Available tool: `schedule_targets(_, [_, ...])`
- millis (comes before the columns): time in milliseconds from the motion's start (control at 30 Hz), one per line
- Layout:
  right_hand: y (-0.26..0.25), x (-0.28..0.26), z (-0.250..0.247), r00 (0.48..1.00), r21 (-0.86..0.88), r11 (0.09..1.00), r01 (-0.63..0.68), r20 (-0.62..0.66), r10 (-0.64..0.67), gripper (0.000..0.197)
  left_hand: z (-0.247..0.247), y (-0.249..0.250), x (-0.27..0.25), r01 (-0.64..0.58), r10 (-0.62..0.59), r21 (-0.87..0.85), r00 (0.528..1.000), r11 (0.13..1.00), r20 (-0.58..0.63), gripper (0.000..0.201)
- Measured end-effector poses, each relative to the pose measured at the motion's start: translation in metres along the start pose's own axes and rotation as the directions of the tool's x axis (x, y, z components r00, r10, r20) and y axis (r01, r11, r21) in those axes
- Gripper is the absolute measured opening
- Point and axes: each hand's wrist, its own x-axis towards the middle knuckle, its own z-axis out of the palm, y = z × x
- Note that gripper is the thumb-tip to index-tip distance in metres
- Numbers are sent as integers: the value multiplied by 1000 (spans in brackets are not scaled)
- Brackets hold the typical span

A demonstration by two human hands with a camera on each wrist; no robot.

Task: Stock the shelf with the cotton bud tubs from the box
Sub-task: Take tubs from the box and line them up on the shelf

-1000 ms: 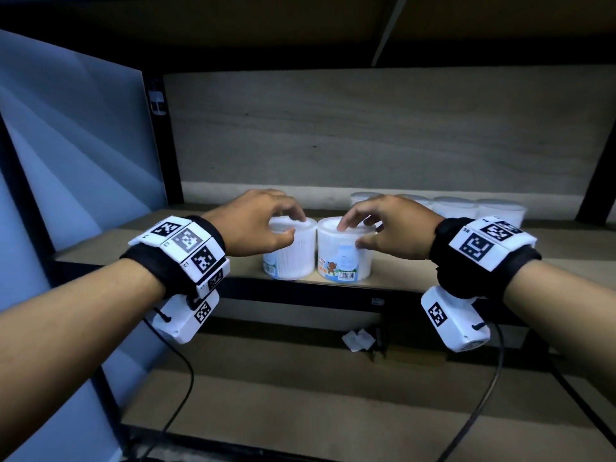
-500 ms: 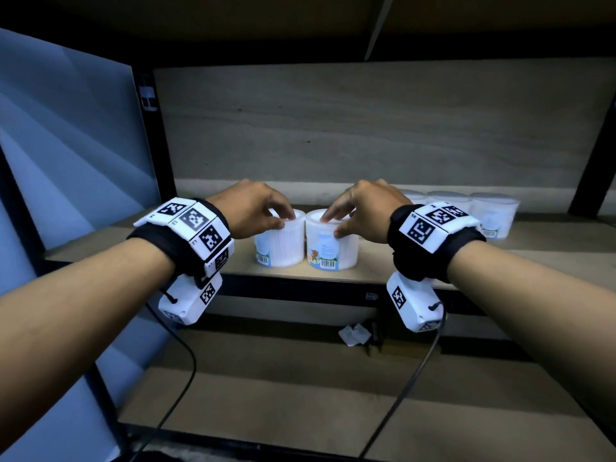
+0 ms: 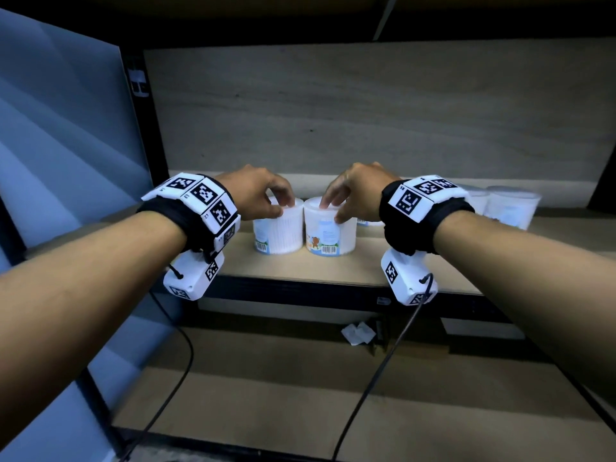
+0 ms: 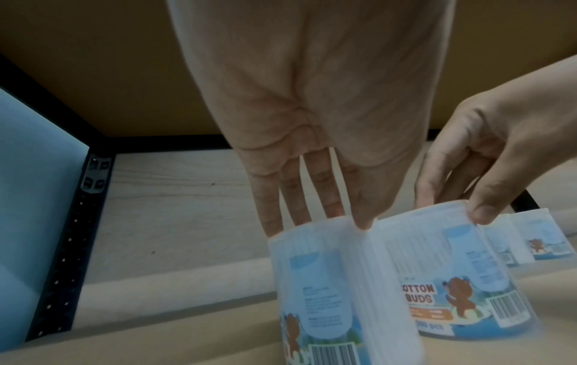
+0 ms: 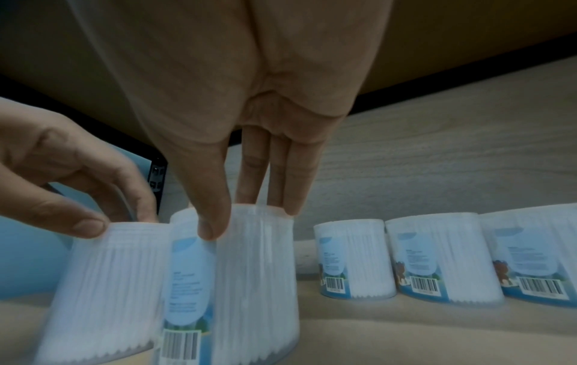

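Two white cotton bud tubs stand side by side on the wooden shelf (image 3: 333, 268). My left hand (image 3: 282, 206) pinches the lid rim of the left tub (image 3: 278, 233) between thumb and fingers. The right tub (image 3: 330, 235), with a bear label and barcode, is gripped at its rim by my right hand (image 3: 331, 211). In the left wrist view my fingertips (image 4: 312, 217) sit on the left tub (image 4: 337, 296). In the right wrist view my thumb (image 5: 212, 222) presses the front of the right tub (image 5: 249, 284). The box is out of view.
Three more tubs (image 5: 437, 256) stand in a row along the shelf to the right, one (image 3: 513, 208) showing past my right wrist. A blue panel (image 3: 50, 161) and a black post (image 3: 140, 111) close the left side. Crumpled paper (image 3: 358, 333) lies on the lower shelf.
Both hands have slid their tubs back from the shelf's front edge, still side by side. Grips are unchanged.
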Motion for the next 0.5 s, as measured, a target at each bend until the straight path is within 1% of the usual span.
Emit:
schedule_targets(133, [0,20,3,1000,-34,999,-1,23,2,33,5,-9,12,13,-13,-5,1000,1000,-14,25])
schedule_targets(267, [-2,36,4,999,-65,998,9,52,-5,34,13,-14,26,24,-23,13,998,1000,-55,25])
schedule_targets(333, [-1,45,6,998,-66,998,12,61,-8,34,16,-19,32,28,-28,-4,997,1000,-73,26])
schedule_targets(500, [3,63,11,997,-93,996,10,72,-3,34,20,-30,46,8,-10,-31,998,999,-69,27])
